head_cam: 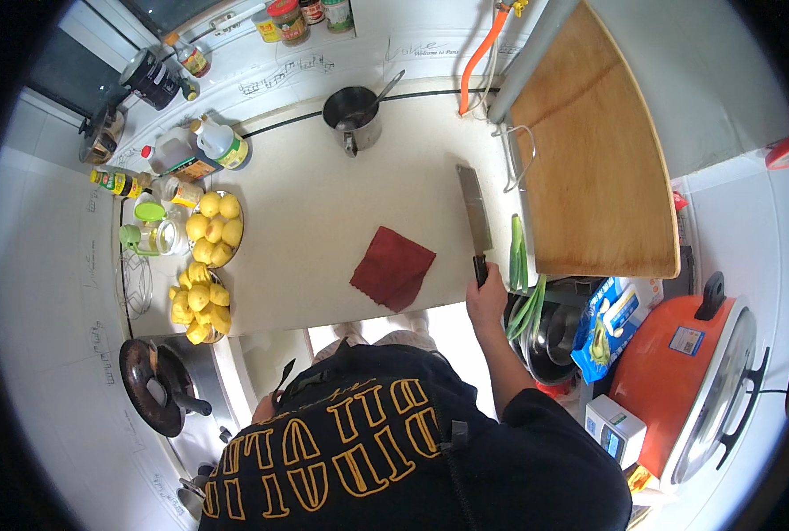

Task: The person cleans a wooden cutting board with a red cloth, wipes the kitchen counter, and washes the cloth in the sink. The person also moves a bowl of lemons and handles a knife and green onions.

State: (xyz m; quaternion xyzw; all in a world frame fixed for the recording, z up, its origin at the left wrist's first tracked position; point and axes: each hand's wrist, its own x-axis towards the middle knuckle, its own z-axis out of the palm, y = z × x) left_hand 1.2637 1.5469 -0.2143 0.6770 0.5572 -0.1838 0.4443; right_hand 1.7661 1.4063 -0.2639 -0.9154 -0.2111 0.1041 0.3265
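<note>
At the counter's right side, my right hand [487, 300] is closed around the black handle of a kitchen cleaver [474, 206]. Its broad blade lies along the pale countertop [301, 199], pointing away from me. Just right of the blade is a piece of green onion [516, 255], and more green onion stalks [528, 312] hang at the counter's edge. A folded dark red cloth [394, 269] rests left of the cleaver. Only a small part of my left hand [265, 408] shows beside my dark shirt, near a thin black strap; its fingers are hidden.
Two plates of peeled yellow fruit or potatoes [214, 229] [200, 302] stand left, beside bottles and jars [225, 143]. A metal pot [352, 123] holding a spoon sits at the back. A wooden board [593, 159] leans right, above an orange cooker [666, 378]. A wok [152, 385] is lower left.
</note>
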